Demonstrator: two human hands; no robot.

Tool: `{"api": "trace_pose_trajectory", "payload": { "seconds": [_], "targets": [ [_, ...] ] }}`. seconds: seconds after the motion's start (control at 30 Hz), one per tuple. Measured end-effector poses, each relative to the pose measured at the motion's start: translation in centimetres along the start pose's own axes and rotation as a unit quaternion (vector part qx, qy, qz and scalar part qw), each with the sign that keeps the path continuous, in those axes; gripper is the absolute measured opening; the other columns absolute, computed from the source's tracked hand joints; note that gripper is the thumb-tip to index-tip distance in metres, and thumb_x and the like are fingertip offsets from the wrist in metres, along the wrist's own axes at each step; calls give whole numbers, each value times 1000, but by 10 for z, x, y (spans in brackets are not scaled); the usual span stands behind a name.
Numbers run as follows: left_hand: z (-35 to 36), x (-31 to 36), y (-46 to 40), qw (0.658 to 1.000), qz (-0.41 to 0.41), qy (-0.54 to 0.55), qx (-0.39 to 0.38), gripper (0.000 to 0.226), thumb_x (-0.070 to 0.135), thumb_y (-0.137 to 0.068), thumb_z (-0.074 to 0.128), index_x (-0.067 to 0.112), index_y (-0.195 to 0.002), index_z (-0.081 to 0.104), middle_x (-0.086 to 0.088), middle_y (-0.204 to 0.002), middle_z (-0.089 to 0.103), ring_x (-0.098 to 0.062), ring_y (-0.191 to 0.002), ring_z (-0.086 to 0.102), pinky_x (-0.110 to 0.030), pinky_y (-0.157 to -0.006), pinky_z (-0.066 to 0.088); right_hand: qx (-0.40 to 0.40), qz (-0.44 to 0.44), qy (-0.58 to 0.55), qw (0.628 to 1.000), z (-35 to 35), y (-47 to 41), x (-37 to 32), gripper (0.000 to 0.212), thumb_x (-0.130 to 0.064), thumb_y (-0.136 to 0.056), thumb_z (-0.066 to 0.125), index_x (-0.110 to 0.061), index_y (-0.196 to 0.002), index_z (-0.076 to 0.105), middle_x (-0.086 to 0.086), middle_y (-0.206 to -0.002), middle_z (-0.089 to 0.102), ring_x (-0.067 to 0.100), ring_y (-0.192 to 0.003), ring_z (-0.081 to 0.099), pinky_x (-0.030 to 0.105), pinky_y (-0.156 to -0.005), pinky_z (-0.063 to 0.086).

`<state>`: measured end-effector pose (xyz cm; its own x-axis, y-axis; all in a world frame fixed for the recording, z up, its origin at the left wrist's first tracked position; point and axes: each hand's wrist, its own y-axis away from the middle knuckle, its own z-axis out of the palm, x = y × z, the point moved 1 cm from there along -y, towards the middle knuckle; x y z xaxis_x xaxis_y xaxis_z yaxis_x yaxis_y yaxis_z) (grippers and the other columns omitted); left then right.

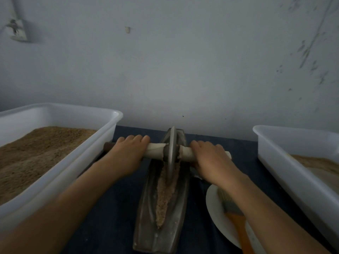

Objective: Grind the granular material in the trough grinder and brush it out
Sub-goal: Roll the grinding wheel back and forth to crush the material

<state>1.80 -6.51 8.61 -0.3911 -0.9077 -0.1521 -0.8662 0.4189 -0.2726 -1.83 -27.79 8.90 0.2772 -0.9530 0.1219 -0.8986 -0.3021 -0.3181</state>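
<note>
A long dark metal trough grinder lies on the dark-clothed surface, running near to far between two white tubs. Brown granular material fills its groove. The grinding wheel stands upright at the far end. The left hand and right hand curl their fingers around the axle handle, one on each side. The wheel looks heavy and rigid; gripping both handle ends suits it. A brush rests on a white plate at near right.
</note>
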Motion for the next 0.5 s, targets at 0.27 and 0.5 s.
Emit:
{"api": "trace_pose_trajectory", "payload": {
  "seconds": [0.27,0.5],
  "targets": [
    [-8,1,4,999,10,9,-39,36,26,-92,53,20,-123,35,1,-124,47,-18,-114,47,-34,-97,37,-48,-14,-1,999,-6,3,-2,28,-24,-91,55,-16,-115,43,3,-112,53,21,-101,50,31,-72,27],
    [-51,1,32,959,68,72,-267,27,26,-92,55,29,-104,31,7,-98,49,-6,-85,45,-20,-77,34,-270,-50,-99,956,-50,20,-15,32,-32,-89,60,-17,-114,46,3,-110,55,14,-93,52,26,-70,39]
  ]
}}
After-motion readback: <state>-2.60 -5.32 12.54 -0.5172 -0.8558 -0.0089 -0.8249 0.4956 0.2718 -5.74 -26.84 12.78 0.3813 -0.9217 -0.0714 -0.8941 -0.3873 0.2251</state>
